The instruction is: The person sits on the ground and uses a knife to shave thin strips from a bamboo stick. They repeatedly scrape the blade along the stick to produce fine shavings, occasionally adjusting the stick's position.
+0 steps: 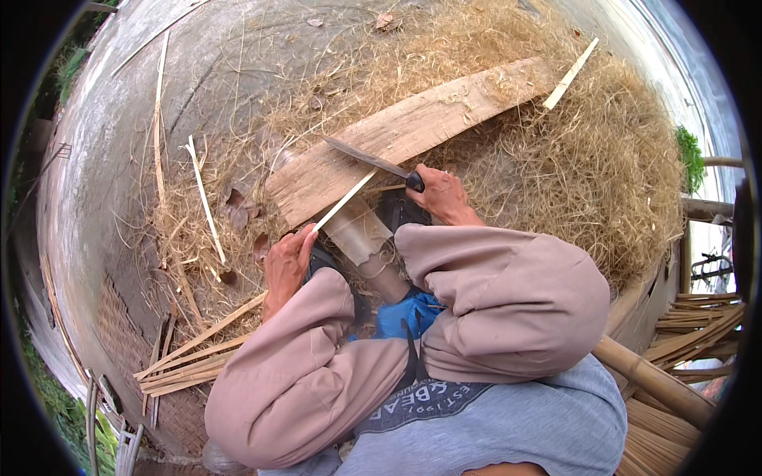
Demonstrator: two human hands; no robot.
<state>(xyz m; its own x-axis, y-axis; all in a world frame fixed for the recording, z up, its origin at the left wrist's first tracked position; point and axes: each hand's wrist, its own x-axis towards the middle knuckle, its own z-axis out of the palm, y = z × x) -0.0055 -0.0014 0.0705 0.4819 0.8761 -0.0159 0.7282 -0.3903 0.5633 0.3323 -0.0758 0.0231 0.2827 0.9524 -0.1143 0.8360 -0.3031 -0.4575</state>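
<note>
My left hand (287, 260) is closed, pinching the near end of a thin pale bamboo strip (343, 202) by my left knee. The strip slants up and right, and its far end meets the knife blade. In my right fist is the black handle of a knife (365, 155); my right hand (446, 197) is just beyond my right knee. The long blade points left, above the near edge of a broad, worn wooden plank (421, 123). Whether blade and plank touch, I cannot tell. A translucent cylindrical piece (355, 236) lies between my legs, beside a blue plastic wrapping (406, 316).
Curly shavings (587, 174) heap to the right and behind the plank. Loose strips lie at the left (208, 208) and on the shavings (571, 74). A bundle of split strips (198, 361) rests by my left leg. At the right are a bamboo pole (655, 381) and more strips (698, 333).
</note>
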